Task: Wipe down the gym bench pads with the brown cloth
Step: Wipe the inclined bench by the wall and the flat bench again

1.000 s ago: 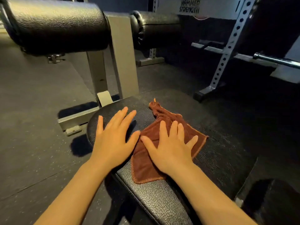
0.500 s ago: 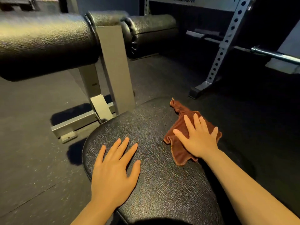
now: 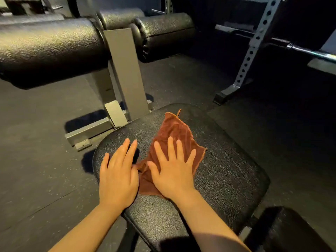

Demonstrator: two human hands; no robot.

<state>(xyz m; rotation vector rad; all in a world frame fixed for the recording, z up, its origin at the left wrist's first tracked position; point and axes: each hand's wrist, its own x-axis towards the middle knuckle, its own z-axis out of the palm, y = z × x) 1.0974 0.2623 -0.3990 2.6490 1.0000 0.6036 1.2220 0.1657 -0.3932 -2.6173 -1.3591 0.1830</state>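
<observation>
Brown cloth (image 3: 174, 131) under your flat right hand (image 3: 172, 171), left hand (image 3: 118, 179) flat on seat pad (image 3: 227, 171); neither grip closed, mid-wipe; next sweep right side

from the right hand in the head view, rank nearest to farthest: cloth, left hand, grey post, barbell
1. cloth, directly under the right hand
2. left hand, just beside it on the seat pad
3. grey post, ahead and left
4. barbell, far upper right
</observation>
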